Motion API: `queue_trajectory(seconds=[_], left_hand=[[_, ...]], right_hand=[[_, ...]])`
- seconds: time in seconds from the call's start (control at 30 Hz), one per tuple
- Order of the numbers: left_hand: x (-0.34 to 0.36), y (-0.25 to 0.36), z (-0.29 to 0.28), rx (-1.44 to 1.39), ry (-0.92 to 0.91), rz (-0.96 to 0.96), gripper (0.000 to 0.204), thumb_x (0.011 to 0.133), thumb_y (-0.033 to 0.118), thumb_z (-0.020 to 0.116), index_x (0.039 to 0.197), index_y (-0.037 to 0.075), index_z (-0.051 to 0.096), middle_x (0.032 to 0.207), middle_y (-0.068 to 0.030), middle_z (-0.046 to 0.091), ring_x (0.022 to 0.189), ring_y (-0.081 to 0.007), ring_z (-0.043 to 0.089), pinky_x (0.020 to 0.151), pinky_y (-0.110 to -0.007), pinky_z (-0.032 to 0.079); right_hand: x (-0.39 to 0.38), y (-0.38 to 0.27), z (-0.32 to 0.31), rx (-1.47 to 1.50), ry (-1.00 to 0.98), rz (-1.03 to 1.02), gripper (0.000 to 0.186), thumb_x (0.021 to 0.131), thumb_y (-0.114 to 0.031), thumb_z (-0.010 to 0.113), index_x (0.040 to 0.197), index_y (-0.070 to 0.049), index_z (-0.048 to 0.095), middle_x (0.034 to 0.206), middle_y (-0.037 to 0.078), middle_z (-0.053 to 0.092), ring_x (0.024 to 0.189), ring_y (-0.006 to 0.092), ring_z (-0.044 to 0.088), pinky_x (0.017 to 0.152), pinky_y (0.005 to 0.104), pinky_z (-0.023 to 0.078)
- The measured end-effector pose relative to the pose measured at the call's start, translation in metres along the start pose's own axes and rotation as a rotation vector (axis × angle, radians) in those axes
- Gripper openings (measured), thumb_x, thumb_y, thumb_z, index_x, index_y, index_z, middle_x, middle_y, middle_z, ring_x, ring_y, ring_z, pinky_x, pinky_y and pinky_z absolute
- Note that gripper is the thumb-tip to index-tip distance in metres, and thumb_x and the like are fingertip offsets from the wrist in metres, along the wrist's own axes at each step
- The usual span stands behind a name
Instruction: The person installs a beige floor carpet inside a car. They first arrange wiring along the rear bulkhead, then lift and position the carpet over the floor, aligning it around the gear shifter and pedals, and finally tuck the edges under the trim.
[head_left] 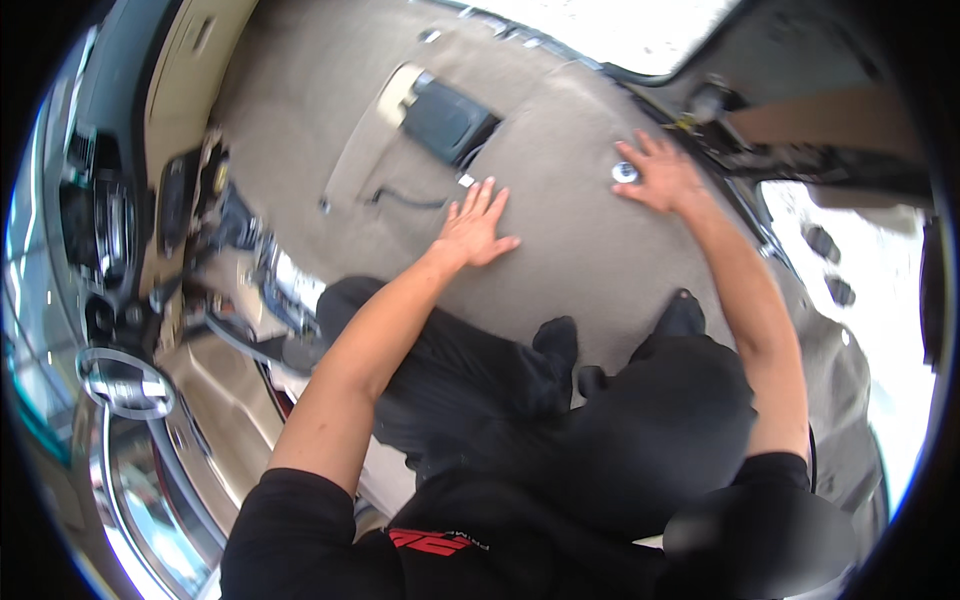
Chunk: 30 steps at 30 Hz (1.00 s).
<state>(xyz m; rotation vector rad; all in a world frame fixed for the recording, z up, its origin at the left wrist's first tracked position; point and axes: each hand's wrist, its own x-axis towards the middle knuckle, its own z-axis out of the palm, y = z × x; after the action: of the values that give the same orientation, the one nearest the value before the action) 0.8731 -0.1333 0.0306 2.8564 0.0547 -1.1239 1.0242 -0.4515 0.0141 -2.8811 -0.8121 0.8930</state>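
Observation:
A grey-beige carpet (580,270) covers the floor of a vehicle's interior. On its middle, my left hand (474,232) lies palm down with the fingers spread. Farther right, my right hand (660,178) is also spread on the carpet, close to its right edge. A small round disc (624,172), white with a dark mark, sits at the gap between that hand's thumb and forefinger; whether they touch it I cannot tell. Just beyond my left hand stands a black box-shaped part (445,120) on the carpet's raised hump. A short black cable (408,200) comes out of the carpet.
The dashboard (115,220) and a steering wheel (126,384) are at the left. Loose wiring and metal parts (265,265) show beside the carpet's left edge. A dark door sill (725,185) runs along the right. My feet (557,340) rest on the carpet.

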Motion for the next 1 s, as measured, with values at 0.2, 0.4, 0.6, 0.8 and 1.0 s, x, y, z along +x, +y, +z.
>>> queue_trajectory(seconds=[0.2,0.4,0.6,0.8,1.0], left_hand=[[0.017,0.028,0.044,-0.410,0.220,-0.377,0.111,0.094,0.068,0.059,0.169,0.008,0.003,0.176,-0.0156,-0.003,0.162,-0.0358,-0.005,0.129,-0.060,0.006],[0.020,0.026,0.054,-0.460,0.159,-0.394,0.119,0.090,0.075,0.059,0.169,0.007,0.001,0.176,-0.0165,-0.006,0.162,-0.0367,-0.010,0.128,-0.062,-0.001],[0.024,0.022,0.054,-0.487,0.138,-0.356,0.125,0.085,0.078,0.064,0.169,0.010,0.003,0.176,-0.0167,-0.005,0.162,-0.0368,-0.009,0.126,-0.065,-0.001],[0.017,0.009,0.057,-0.706,0.462,-0.370,0.105,0.084,0.058,0.078,0.161,0.008,0.029,0.164,-0.0196,0.032,0.154,-0.0406,0.024,0.124,-0.058,0.021],[0.060,-0.019,0.011,-0.807,0.730,-0.813,0.044,0.092,0.039,0.074,0.124,0.009,0.068,0.132,-0.0149,0.059,0.128,-0.0373,0.052,0.112,-0.051,0.038]], right_hand=[[0.039,-0.025,-0.036,-0.030,0.274,-0.052,0.080,0.096,-0.054,0.069,0.164,-0.028,0.035,0.171,0.006,0.029,0.155,0.0305,0.033,0.124,0.0524,0.038],[0.110,-0.066,-0.059,-0.137,0.338,-0.305,0.062,0.105,-0.040,0.061,0.161,-0.022,0.041,0.168,0.009,0.033,0.155,0.0314,0.032,0.127,0.0538,0.031],[0.157,-0.104,-0.054,-0.104,0.230,-0.498,0.073,0.091,-0.036,0.077,0.154,-0.016,0.047,0.162,0.014,0.040,0.153,0.0336,0.034,0.125,0.0576,0.028],[0.162,-0.119,-0.066,-0.067,0.179,-0.513,0.055,0.083,-0.027,0.085,0.129,-0.011,0.059,0.132,0.012,0.057,0.136,0.0323,0.048,0.120,0.0579,0.031],[0.152,-0.117,-0.054,0.053,0.323,-0.543,0.044,0.086,-0.024,0.083,0.121,-0.008,0.061,0.119,0.013,0.060,0.130,0.0315,0.051,0.119,0.0520,0.033]])
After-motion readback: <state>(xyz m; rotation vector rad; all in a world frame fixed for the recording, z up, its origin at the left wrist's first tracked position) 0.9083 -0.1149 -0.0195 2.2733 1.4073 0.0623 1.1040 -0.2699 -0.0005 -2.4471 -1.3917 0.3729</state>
